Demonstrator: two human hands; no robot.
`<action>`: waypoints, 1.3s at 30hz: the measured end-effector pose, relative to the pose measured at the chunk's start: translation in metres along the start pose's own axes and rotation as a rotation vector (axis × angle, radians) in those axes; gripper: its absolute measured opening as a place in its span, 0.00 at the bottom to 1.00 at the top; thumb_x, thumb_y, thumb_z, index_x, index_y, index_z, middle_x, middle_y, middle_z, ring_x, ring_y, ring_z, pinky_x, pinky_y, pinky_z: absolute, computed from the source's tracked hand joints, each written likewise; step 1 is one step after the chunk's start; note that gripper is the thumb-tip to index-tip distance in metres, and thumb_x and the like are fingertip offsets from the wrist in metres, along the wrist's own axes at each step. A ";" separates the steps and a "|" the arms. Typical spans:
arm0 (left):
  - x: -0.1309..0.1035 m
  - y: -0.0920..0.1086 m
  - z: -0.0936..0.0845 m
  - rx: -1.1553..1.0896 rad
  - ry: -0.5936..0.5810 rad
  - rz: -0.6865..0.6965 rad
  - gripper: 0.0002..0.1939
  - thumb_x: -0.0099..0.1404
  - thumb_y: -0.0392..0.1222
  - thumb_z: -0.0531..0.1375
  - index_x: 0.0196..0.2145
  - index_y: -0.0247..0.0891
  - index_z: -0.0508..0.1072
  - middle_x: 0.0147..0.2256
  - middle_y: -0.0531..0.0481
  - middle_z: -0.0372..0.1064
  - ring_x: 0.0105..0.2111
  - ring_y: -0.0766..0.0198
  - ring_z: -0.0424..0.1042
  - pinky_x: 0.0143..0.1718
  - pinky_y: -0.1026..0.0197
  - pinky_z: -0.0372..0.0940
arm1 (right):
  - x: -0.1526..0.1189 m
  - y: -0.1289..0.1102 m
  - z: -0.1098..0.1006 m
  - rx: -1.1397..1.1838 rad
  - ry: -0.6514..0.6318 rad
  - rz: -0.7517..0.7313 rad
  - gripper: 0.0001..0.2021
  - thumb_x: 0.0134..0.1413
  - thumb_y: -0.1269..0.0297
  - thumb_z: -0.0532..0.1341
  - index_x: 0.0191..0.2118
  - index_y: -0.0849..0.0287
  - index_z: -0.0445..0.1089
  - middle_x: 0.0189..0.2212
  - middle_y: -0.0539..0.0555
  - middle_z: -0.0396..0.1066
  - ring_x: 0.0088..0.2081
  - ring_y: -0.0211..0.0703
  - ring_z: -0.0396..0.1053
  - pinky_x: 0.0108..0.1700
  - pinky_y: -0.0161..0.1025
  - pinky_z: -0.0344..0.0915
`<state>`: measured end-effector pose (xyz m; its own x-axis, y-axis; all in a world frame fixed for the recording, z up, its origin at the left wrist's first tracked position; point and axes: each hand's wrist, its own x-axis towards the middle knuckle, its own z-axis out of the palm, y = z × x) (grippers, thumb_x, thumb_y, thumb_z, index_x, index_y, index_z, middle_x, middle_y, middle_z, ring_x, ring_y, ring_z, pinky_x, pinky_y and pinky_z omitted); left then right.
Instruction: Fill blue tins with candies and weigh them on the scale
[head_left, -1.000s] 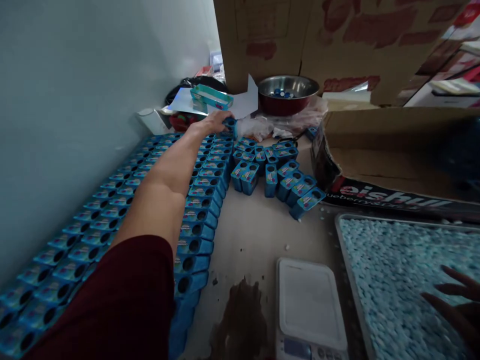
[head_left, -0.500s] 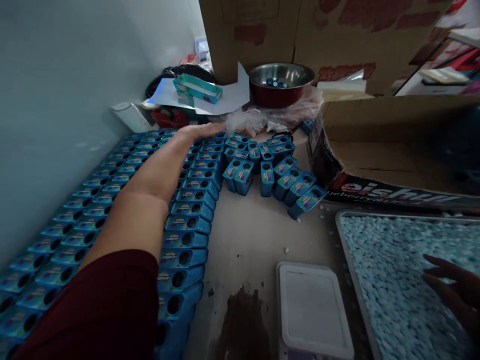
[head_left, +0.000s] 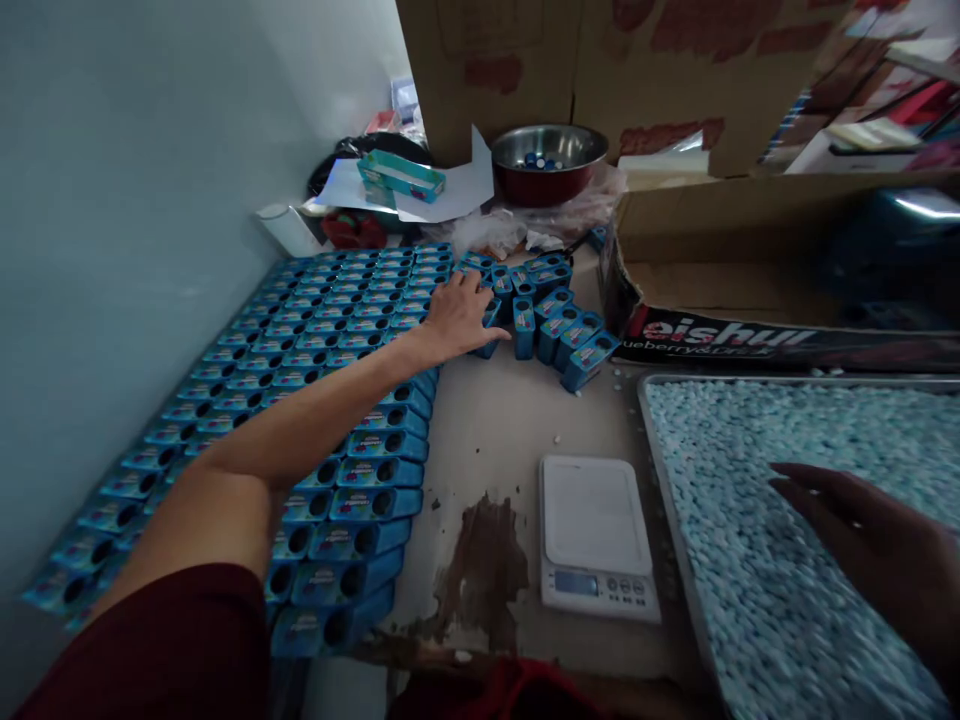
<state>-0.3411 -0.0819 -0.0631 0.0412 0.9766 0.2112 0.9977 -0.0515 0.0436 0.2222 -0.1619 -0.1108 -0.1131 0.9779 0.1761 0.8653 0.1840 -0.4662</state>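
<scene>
While the left hand, thumb splayed, reaches over loose boxes beside the rows, its hold hidden, the right hand hangs half-open, apparently empty, over pellets; picking seems underway; a firm grasp is called for.

Brown cardboard panel with red patches, teal carton on white paper, pale wall at left

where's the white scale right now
In the head view, the white scale sits low, right of centre, on the table, just left of the tray of pale-blue pieces.
</scene>
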 end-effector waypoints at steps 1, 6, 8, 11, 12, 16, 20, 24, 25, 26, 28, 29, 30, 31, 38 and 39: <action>-0.001 0.011 0.006 0.006 -0.007 -0.008 0.28 0.66 0.57 0.79 0.53 0.34 0.83 0.68 0.26 0.71 0.71 0.25 0.64 0.70 0.31 0.64 | -0.002 -0.017 -0.001 0.084 -0.011 -0.008 0.07 0.58 0.36 0.66 0.41 0.06 0.78 0.40 0.55 0.88 0.38 0.74 0.85 0.38 0.68 0.75; 0.004 0.035 0.013 -0.031 -0.100 -0.171 0.21 0.71 0.51 0.70 0.54 0.34 0.82 0.73 0.29 0.65 0.74 0.25 0.58 0.73 0.27 0.59 | -0.011 -0.049 -0.006 0.151 -0.115 -0.074 0.10 0.67 0.38 0.65 0.43 0.26 0.84 0.35 0.57 0.84 0.30 0.67 0.79 0.40 0.68 0.76; -0.005 0.039 0.000 -0.067 -0.074 -0.197 0.24 0.74 0.59 0.65 0.54 0.35 0.82 0.72 0.31 0.66 0.74 0.26 0.59 0.73 0.26 0.58 | -0.012 -0.035 -0.008 0.046 -0.137 -0.152 0.18 0.72 0.39 0.61 0.50 0.40 0.86 0.39 0.61 0.83 0.36 0.66 0.81 0.46 0.66 0.80; -0.032 0.045 -0.031 -0.179 -0.050 -0.135 0.32 0.75 0.75 0.56 0.49 0.43 0.82 0.61 0.41 0.75 0.64 0.29 0.68 0.64 0.27 0.66 | -0.006 0.002 -0.016 -0.190 -0.187 -0.301 0.26 0.75 0.41 0.63 0.64 0.52 0.82 0.59 0.69 0.81 0.61 0.70 0.78 0.65 0.67 0.76; -0.043 0.050 -0.042 -0.208 -0.043 -0.071 0.31 0.73 0.76 0.57 0.47 0.46 0.81 0.57 0.44 0.77 0.61 0.32 0.70 0.63 0.29 0.67 | -0.001 0.013 -0.020 -0.256 -0.205 -0.307 0.27 0.75 0.42 0.64 0.66 0.54 0.81 0.61 0.71 0.80 0.64 0.71 0.75 0.67 0.67 0.74; -0.095 0.105 -0.070 -0.306 -0.083 0.181 0.17 0.69 0.63 0.66 0.43 0.48 0.76 0.48 0.45 0.80 0.51 0.38 0.77 0.56 0.38 0.72 | 0.024 0.026 -0.031 -0.389 -0.323 -0.313 0.26 0.78 0.46 0.63 0.68 0.60 0.78 0.61 0.71 0.80 0.64 0.69 0.74 0.68 0.62 0.71; -0.139 0.186 -0.056 -0.331 -0.254 0.351 0.06 0.73 0.47 0.65 0.44 0.46 0.75 0.48 0.43 0.80 0.49 0.43 0.80 0.52 0.43 0.76 | 0.039 -0.009 -0.017 -0.480 -0.443 -0.318 0.34 0.79 0.40 0.61 0.75 0.60 0.71 0.67 0.73 0.76 0.67 0.74 0.72 0.69 0.62 0.69; -0.163 0.222 -0.037 -0.292 -0.274 0.361 0.10 0.73 0.38 0.67 0.51 0.42 0.76 0.56 0.37 0.78 0.56 0.41 0.80 0.58 0.43 0.78 | 0.027 -0.038 0.005 -0.573 -0.466 -0.252 0.32 0.82 0.45 0.57 0.74 0.66 0.70 0.71 0.80 0.70 0.71 0.80 0.68 0.68 0.63 0.68; -0.167 0.219 -0.039 -0.307 -0.226 0.364 0.14 0.73 0.39 0.69 0.54 0.42 0.76 0.60 0.36 0.77 0.61 0.40 0.79 0.62 0.42 0.77 | 0.020 -0.040 0.008 -0.572 -0.463 -0.276 0.29 0.83 0.48 0.56 0.72 0.67 0.71 0.70 0.80 0.70 0.71 0.79 0.68 0.67 0.61 0.69; -0.170 0.212 -0.043 -0.325 -0.166 0.361 0.18 0.71 0.40 0.72 0.56 0.42 0.76 0.64 0.36 0.76 0.65 0.39 0.77 0.67 0.41 0.75 | 0.013 -0.041 0.009 -0.566 -0.469 -0.306 0.26 0.83 0.51 0.55 0.69 0.67 0.72 0.69 0.79 0.72 0.70 0.77 0.70 0.65 0.59 0.70; -0.176 0.188 -0.058 -0.353 -0.057 0.320 0.23 0.69 0.46 0.77 0.57 0.45 0.76 0.66 0.39 0.76 0.68 0.39 0.75 0.71 0.41 0.72 | 0.002 -0.037 0.008 -0.542 -0.515 -0.355 0.22 0.82 0.54 0.54 0.66 0.64 0.74 0.65 0.75 0.76 0.64 0.71 0.76 0.58 0.54 0.72; -0.180 0.173 -0.068 -0.362 -0.018 0.283 0.22 0.69 0.49 0.77 0.56 0.46 0.77 0.63 0.41 0.78 0.65 0.39 0.76 0.70 0.41 0.73 | -0.001 -0.034 0.006 -0.524 -0.538 -0.359 0.20 0.82 0.55 0.55 0.63 0.62 0.75 0.62 0.73 0.78 0.59 0.68 0.78 0.53 0.51 0.72; -0.183 0.159 -0.079 -0.370 0.010 0.241 0.20 0.70 0.52 0.77 0.54 0.47 0.78 0.59 0.43 0.80 0.62 0.40 0.79 0.67 0.42 0.75 | -0.003 -0.030 0.005 -0.490 -0.545 -0.341 0.18 0.80 0.56 0.56 0.59 0.60 0.76 0.58 0.71 0.81 0.54 0.65 0.80 0.49 0.49 0.71; -0.187 0.146 -0.089 -0.380 0.032 0.205 0.18 0.71 0.55 0.76 0.51 0.48 0.79 0.55 0.45 0.81 0.58 0.42 0.80 0.63 0.42 0.76 | -0.003 -0.026 0.004 -0.420 -0.534 -0.292 0.14 0.78 0.56 0.58 0.54 0.59 0.77 0.52 0.68 0.82 0.49 0.61 0.80 0.45 0.47 0.69; -0.217 0.123 -0.123 -0.493 0.129 0.101 0.15 0.71 0.56 0.77 0.48 0.49 0.82 0.50 0.52 0.82 0.54 0.43 0.79 0.65 0.35 0.73 | 0.016 0.005 -0.013 1.032 -0.407 0.450 0.12 0.62 0.58 0.69 0.32 0.51 0.67 0.24 0.47 0.64 0.22 0.35 0.49 0.22 0.32 0.42; -0.219 0.126 -0.121 -0.509 0.131 0.101 0.16 0.70 0.54 0.77 0.49 0.48 0.82 0.50 0.51 0.82 0.54 0.44 0.79 0.65 0.36 0.73 | 0.016 0.009 -0.015 1.155 -0.377 0.472 0.10 0.62 0.59 0.68 0.32 0.51 0.67 0.25 0.46 0.65 0.22 0.34 0.49 0.21 0.31 0.41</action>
<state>-0.2305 -0.3278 0.0147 0.0964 0.9289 0.3577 0.8355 -0.2708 0.4781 0.2350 -0.1463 -0.0993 -0.2076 0.9042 -0.3733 -0.0371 -0.3887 -0.9206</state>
